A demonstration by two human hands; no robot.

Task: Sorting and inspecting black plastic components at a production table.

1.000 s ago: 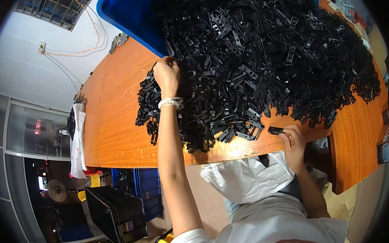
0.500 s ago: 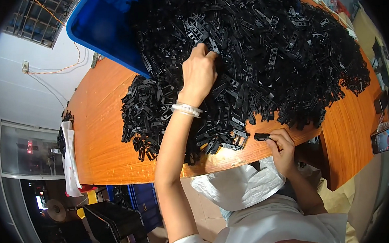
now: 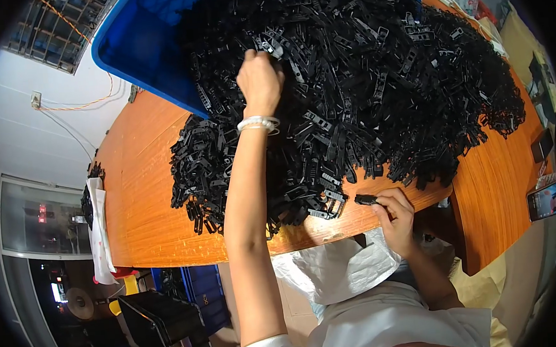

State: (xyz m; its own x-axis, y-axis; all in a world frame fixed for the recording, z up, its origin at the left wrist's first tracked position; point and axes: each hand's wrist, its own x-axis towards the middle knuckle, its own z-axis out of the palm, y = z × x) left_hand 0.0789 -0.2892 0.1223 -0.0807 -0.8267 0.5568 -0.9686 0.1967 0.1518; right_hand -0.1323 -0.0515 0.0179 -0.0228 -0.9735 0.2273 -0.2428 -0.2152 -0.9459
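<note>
A large heap of small black plastic clips [image 3: 344,106] spills over the wooden table and up into a tipped blue bin. My left hand [image 3: 259,80], with a white bracelet at the wrist, is on the heap near the bin's mouth. Its fingers curl down among the clips, and their tips are hidden, so what they grip does not show. At the table's front edge, my right hand [image 3: 397,214] pinches one black plastic clip [image 3: 365,199] between thumb and fingers, just above the wood.
The blue bin [image 3: 147,60] lies on its side at the back. Wooden tabletop [image 3: 142,188] extends left of the heap. A phone [image 3: 544,201] stands at the far right. White sheeting [image 3: 341,268] covers my lap, and black crates [image 3: 166,326] are below left.
My left hand has shifted left across the heap, fingers still curled downward. My right hand keeps its pinch on the clip at nearly the same place. The view has shifted slightly.
</note>
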